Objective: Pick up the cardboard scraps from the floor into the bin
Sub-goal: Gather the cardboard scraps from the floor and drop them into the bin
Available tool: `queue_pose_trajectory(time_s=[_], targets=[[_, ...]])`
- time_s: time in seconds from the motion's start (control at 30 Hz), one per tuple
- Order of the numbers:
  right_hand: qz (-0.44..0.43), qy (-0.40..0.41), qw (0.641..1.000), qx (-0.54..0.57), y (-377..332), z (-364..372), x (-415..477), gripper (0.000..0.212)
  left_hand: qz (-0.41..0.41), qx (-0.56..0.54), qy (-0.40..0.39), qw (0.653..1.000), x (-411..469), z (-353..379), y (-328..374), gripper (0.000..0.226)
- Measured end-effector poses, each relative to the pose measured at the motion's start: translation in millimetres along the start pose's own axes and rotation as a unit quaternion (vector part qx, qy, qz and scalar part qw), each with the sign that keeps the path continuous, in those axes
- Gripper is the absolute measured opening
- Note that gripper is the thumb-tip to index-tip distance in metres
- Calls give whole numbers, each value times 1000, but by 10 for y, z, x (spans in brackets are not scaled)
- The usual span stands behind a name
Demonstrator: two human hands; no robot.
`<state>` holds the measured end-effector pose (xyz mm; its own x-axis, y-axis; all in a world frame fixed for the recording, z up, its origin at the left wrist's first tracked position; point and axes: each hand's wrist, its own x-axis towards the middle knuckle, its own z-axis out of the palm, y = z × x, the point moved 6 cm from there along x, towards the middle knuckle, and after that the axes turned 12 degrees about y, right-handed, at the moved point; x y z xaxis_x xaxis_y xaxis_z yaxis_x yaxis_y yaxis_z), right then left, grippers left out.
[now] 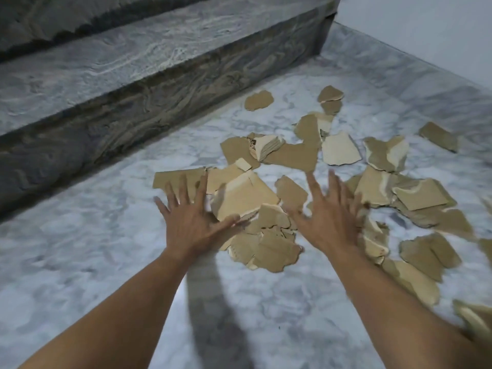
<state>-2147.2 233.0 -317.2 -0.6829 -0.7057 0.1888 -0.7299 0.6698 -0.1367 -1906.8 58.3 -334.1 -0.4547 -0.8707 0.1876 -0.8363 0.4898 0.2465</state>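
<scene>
Several torn brown cardboard scraps (292, 155) lie scattered over the grey marble floor (80, 262), from the middle to the right edge. A large pale scrap (247, 195) sits between my two hands. My left hand (191, 222) is spread flat with straight fingers at the left side of the pile, its thumb touching the scraps. My right hand (330, 219) is spread the same way over the middle of the pile and holds nothing. No bin is in view.
A dark stone step (133, 102) runs diagonally along the left and back, with another step above it. A pale wall (426, 30) closes the far right corner. Bare marble floor lies at the lower left.
</scene>
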Motion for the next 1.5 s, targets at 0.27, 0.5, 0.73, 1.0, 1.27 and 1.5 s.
queue_pose_trajectory(time_s=[0.27, 0.5, 0.73, 1.0, 1.27, 1.5], targets=[[369, -57, 928, 1, 546, 459, -215, 76, -26, -14, -73, 997, -15, 581, 610, 100], [251, 3, 962, 107, 208, 262, 149, 76, -27, -120, -42, 992, 134, 373, 613, 101], [332, -145, 930, 65, 397, 423, -305, 83, 62, -41, -94, 993, -101, 628, 803, 96], [309, -123, 936, 110, 325, 196, -149, 126, -26, -88, 34, 995, 676, 311, 491, 105], [351, -130, 903, 212, 176, 326, 90, 146, -69, -8, -168, 983, 756, 387, 682, 109], [356, -74, 830, 423, -54, 364, 228, 105, -189, -300, -224, 908, 663, 405, 732, 89]])
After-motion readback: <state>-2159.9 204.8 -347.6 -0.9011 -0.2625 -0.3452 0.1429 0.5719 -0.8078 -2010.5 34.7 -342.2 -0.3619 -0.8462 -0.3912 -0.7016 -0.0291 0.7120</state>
